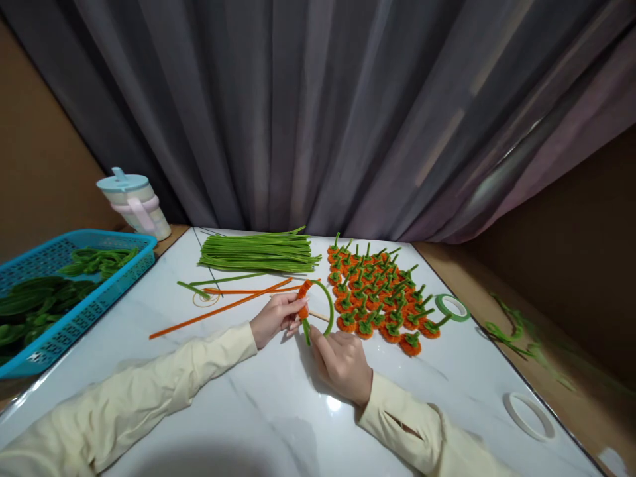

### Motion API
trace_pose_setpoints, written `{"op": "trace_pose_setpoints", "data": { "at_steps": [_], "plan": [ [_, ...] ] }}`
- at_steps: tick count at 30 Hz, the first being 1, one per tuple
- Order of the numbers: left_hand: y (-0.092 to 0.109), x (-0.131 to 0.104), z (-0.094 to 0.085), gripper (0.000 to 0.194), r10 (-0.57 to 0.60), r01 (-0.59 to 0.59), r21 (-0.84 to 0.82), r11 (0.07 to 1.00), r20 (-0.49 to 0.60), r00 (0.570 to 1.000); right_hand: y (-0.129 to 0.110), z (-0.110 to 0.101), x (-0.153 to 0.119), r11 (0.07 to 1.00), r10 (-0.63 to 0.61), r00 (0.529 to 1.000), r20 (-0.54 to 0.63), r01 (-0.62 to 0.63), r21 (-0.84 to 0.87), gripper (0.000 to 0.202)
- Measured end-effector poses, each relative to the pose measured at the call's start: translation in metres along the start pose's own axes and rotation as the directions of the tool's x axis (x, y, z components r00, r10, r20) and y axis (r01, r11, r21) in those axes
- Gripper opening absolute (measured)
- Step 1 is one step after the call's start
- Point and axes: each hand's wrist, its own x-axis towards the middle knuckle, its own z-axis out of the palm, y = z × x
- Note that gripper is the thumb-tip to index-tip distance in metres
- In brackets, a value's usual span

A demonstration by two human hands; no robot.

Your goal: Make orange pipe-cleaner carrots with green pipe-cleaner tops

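Between its fingertips my left hand (279, 318) pinches an orange fuzzy piece (304, 291) above the white tabletop. A green fuzzy stem (330, 299) curves from the top of that piece round to the right and down to my right hand (344, 363), whose fingers are closed on it. Below the orange piece hangs a short green end (307, 332). A thin light stick (318, 316) shows between the hands. Orange stems (218, 310) lie left of my left hand. Several finished-looking orange pieces with green tops (370, 288) stand in rows at the right.
A bundle of green stems (258, 253) lies at the back. On the left are a blue basket (94, 303) of green leaves and a lidded cup (142, 209). Green tape (452, 307) and a white ring (529, 416) lie on the right; a grey curtain (308, 119) hangs behind.
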Motion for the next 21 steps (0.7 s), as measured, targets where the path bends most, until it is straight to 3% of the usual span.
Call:
{"op": "trace_pose_setpoints", "data": {
  "at_steps": [13,21],
  "plan": [
    [-0.0025,-0.0058,0.0073,0.031,-0.028,0.028,0.013,1.0,0.019,0.999,0.001,0.0004,0.0013,0.999,0.013,1.0,0.003,-0.013,-0.048,0.022],
    [-0.0021,-0.0022,0.0049,0.031,0.104,-0.096,0.089,0.991,-0.088,0.991,0.0024,0.0023,0.0029,0.985,0.149,0.986,0.072,-0.141,-0.101,0.021]
  ]
}}
